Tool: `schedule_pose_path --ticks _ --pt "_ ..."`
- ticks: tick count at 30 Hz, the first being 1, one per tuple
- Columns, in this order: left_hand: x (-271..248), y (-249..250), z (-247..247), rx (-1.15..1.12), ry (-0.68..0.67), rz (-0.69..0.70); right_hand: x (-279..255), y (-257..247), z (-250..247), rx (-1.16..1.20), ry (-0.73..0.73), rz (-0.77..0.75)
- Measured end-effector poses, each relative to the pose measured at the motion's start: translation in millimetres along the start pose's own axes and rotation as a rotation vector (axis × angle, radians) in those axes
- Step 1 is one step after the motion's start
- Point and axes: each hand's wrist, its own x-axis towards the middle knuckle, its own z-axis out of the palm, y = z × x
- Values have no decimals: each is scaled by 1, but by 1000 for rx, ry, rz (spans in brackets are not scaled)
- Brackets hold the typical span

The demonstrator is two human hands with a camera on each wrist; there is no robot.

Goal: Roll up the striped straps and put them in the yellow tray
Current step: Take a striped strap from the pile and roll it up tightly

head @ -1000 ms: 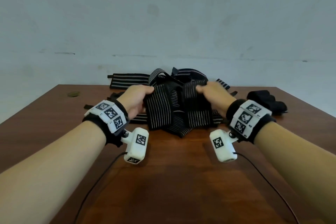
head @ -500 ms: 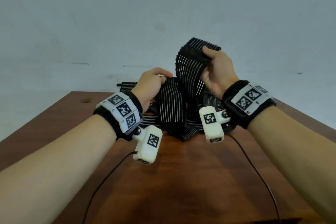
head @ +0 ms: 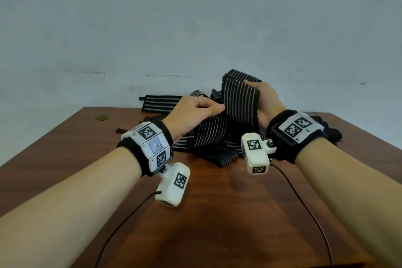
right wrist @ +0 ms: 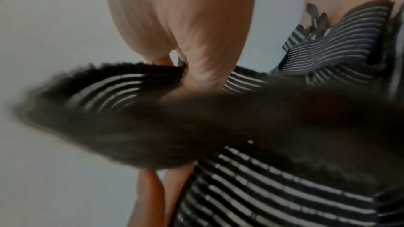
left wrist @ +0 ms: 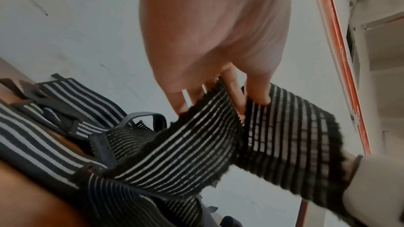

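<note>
- Striped strap (head: 240,102) is gripped by right hand (head: 268,104), long axis running down-left to pile on counter (head: 217,213).
- Left hand (head: 191,113) fingers (left wrist: 258,92) pinch it just beside; rolling judged next.

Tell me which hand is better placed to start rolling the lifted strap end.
Right, probably. The right hand already grips the raised end of the striped strap above the pile, so it could turn that end over. The left hand pinches the same strap lower down, better placed to steady it.
</note>
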Motion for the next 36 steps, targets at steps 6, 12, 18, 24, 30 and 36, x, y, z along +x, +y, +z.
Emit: schedule_pose_path --ticks 6,12,18,24,30,36 --pt "8 3 -4 -382 166 -236 9 16 -23 -869 103 96" --pt "16 4 -15 -473 282 -298 8 24 -28 -1633 -39 -311" --pt "18 8 -21 -547 298 -292 0 20 -22 -1644 -461 -1199" --pt "18 2 -26 -442 263 -307 3 17 -32 -1620 -486 -1129" --pt "21 0 -35 -522 259 -247 -1 18 -36 -1680 -310 -1380" --pt "18 0 -48 -569 423 -131 3 19 -42 -1377 -130 -580"
